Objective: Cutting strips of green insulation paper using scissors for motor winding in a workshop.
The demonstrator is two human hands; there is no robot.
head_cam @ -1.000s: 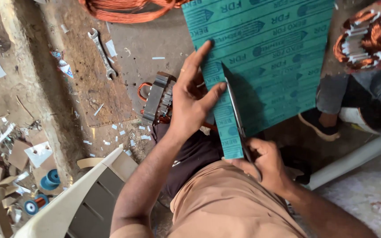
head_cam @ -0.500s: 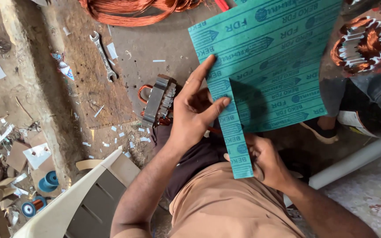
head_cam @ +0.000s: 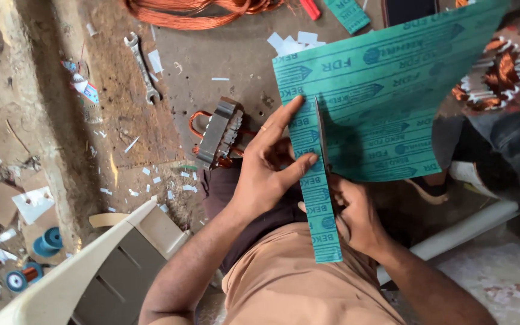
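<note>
Since the earlier frame the green sheet [head_cam: 386, 96] has slid toward the upper right of the frame, and the narrow strip [head_cam: 320, 210] hanging off its left edge now reaches lower, down over the tan shirt. One hand, the left hand [head_cam: 269, 171], grasps that left margin just centre of frame, thumb pressed on the printed face and index finger stretched up along the edge. Just beside it, the right hand [head_cam: 356, 216] is clenched around the handles of the scissors [head_cam: 321, 135], whose dark blades stand nearly upright in the sheet, tips pointing toward the top of the frame. The strip's long axis runs top to bottom, parallel with the blades, and the uncut part of the sheet lies above and right of both hands; the left hand is the nearer one to the strip. Left of centre, a wound metal core [head_cam: 218, 132] rests on the floor, with a spanner [head_cam: 142, 67] in the upper left and copper wire [head_cam: 200, 11] along the top edge.
</note>
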